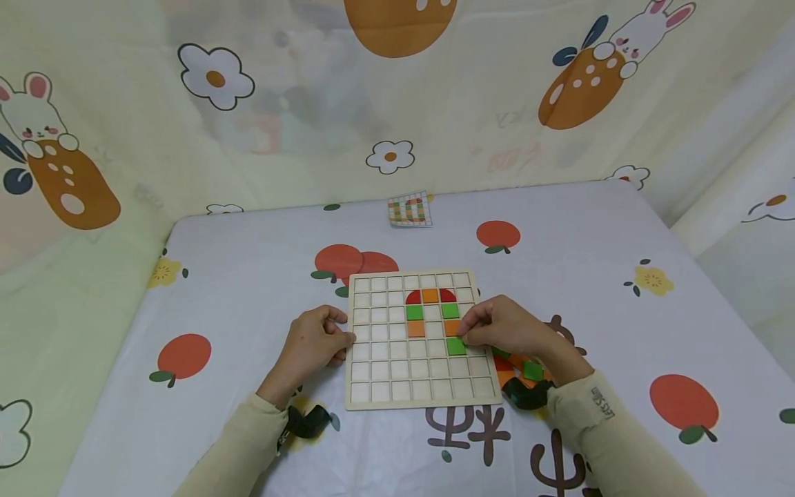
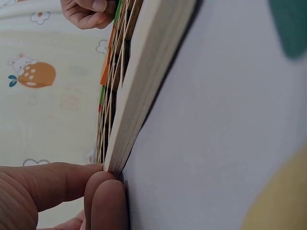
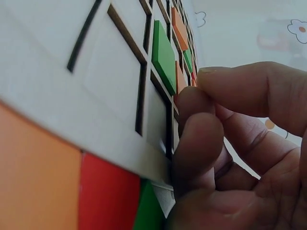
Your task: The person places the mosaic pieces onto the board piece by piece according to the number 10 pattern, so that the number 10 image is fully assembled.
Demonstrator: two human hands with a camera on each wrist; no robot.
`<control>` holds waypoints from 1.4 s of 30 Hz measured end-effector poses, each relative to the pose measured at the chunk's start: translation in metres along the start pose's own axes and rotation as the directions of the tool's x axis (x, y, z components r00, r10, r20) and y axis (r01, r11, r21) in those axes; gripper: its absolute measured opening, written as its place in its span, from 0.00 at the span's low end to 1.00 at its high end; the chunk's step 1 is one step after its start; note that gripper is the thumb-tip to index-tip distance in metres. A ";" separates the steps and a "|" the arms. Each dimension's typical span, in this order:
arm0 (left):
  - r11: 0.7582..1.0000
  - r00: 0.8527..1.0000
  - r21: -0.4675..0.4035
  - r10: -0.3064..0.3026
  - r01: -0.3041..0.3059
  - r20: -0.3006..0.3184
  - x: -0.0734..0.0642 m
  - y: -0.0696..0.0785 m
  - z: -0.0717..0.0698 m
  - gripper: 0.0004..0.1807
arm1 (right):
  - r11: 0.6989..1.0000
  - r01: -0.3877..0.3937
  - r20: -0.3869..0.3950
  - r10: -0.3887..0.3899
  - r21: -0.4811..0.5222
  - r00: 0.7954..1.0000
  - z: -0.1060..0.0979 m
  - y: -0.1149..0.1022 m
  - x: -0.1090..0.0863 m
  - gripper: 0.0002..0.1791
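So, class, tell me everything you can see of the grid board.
The grid board looks like pale wood, its frame enclosing thin raised ridges and square cells. It lies flat on the tablecloth. Red, orange and green tiles form an uneven arch right of centre; most cells are bare. The left hand pinches its left edge; the right hand is over its right side, contact unclear.
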State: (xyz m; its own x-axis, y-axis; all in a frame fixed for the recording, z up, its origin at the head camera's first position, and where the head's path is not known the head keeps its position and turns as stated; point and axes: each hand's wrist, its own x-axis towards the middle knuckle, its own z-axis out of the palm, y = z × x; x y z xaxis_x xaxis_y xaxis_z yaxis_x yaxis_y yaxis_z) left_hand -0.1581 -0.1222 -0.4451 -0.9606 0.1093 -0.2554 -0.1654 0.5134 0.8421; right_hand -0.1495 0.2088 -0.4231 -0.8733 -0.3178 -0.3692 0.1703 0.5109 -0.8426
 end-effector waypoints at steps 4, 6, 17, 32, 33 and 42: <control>1.000 1.000 -0.002 -0.004 0.004 0.002 0.000 0.000 0.000 0.13 | 1.000 0.005 -0.014 -0.005 -0.007 1.000 -0.001 0.002 -0.002 0.05; 1.000 1.000 -0.003 -0.008 0.008 0.001 0.000 0.000 0.001 0.13 | 1.000 0.006 -0.039 -0.007 -0.013 0.999 -0.003 0.004 -0.004 0.06; 1.000 1.000 0.009 -0.025 0.025 0.000 -0.001 0.001 -0.002 0.14 | 0.996 -0.068 -0.238 0.054 -0.051 0.970 -0.041 0.022 -0.031 0.12; 1.000 1.000 0.003 -0.020 0.020 0.012 -0.002 0.003 -0.001 0.14 | 0.965 -0.246 -0.321 0.206 -0.089 0.925 -0.064 0.057 -0.057 0.22; 1.000 1.000 0.003 -0.018 0.018 0.012 -0.001 0.003 -0.001 0.14 | 0.964 -0.249 -0.320 0.208 -0.094 0.924 -0.064 0.057 -0.057 0.21; 1.000 1.000 0.010 -0.012 0.012 0.006 -0.001 0.002 0.000 0.14 | 0.957 -0.271 -0.318 0.227 -0.101 0.921 -0.058 0.055 -0.055 0.18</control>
State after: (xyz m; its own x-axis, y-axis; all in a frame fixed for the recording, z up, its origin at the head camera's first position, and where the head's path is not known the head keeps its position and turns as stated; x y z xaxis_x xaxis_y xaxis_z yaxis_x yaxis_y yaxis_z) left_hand -0.1576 -0.1214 -0.4428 -0.9573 0.1083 -0.2681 -0.1743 0.5235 0.8340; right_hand -0.1189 0.3007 -0.4265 -0.9105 0.0775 -0.4063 0.3535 0.6557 -0.6672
